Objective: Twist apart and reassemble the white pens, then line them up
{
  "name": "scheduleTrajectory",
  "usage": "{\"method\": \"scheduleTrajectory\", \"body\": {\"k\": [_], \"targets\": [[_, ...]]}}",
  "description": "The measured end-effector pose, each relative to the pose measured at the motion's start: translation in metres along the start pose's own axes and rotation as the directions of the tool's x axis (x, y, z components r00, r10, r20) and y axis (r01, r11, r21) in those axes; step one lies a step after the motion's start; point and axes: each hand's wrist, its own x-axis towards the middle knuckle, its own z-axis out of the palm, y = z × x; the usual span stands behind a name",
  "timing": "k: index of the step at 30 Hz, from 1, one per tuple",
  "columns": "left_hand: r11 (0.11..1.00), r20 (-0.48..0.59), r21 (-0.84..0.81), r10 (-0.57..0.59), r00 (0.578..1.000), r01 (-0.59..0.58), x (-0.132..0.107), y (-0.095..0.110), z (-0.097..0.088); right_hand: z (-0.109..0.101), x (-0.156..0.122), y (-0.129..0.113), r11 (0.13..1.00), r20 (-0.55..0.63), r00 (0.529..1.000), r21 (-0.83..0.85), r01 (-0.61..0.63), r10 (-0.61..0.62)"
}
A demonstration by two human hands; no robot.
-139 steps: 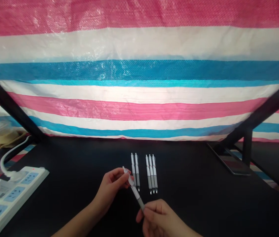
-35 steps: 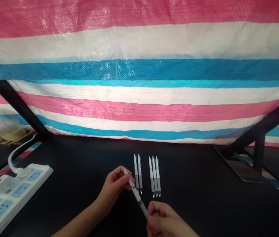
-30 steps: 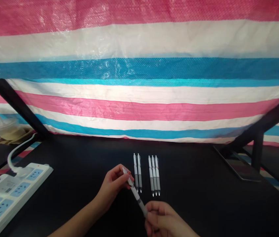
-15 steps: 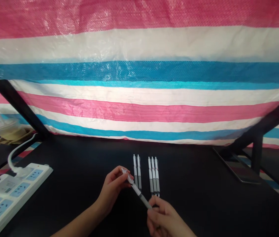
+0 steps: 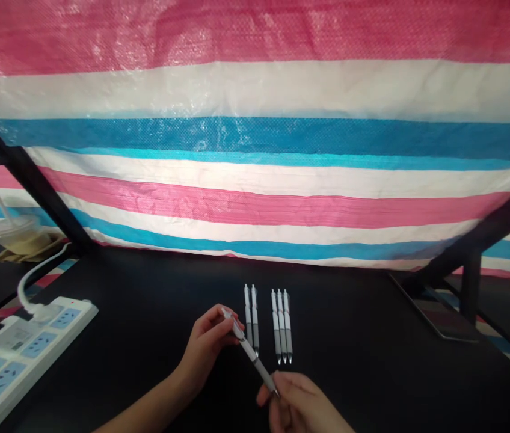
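Observation:
Held slantwise over the table is a white and grey click pen, its clicker end up and to the left. My left hand pinches it near the clicker. At the lower end, the fingers of my right hand close around the grey grip, and the metal tip shows beside the thumb. Beyond my hands lie similar pens on the black table: a pair just past my left fingers, partly covered by them, and a row of three to the right, tips towards me.
A white power strip with a plugged-in cable lies at the left. A dark flat tablet-like device rests at the right by a black metal frame. Striped sheeting hangs behind; a plastic cup stands far left.
My right hand has shifted slightly down along the pen, so its metal tip now shows. The left hand keeps its hold. The view has tilted a little.

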Motion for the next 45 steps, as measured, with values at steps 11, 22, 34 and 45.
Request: {"method": "scheduleTrajectory", "body": {"k": [11,22,34,45], "targets": [[1.000,-0.001,0.018,0.019,1.000,-0.019,-0.001,0.002,0.000,0.003,-0.001,-0.003,1.000,-0.057,0.998,-0.013,-0.008,0.007],[0.999,0.023,0.034,0.028,0.999,-0.029,-0.002,0.002,0.001,0.002,0.001,-0.001,0.999,-0.024,1.000,-0.041,0.002,-0.003],[0.996,0.142,0.063,0.049,0.989,-0.059,-0.005,0.001,0.007,0.006,-0.007,-0.007,0.997,-0.007,0.998,0.033,-0.068,0.068],[0.995,0.057,0.089,0.042,0.997,-0.047,-0.006,0.002,0.007,0.013,-0.011,-0.016,0.998,0.037,0.998,0.038,-0.058,0.056]]}}
